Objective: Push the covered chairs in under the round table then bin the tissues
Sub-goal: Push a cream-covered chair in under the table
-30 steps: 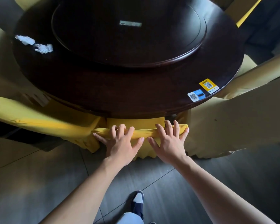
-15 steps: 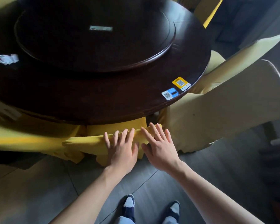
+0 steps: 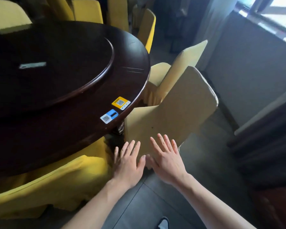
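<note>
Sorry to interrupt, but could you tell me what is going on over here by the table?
A person is tidying the chairs around a dark round table. Both hands are open and spread, the left hand and right hand reaching toward the back of a pale yellow covered chair at the table's edge, gripping nothing. A brighter yellow covered chair sits tucked under the table beside it. No tissues are in view.
</note>
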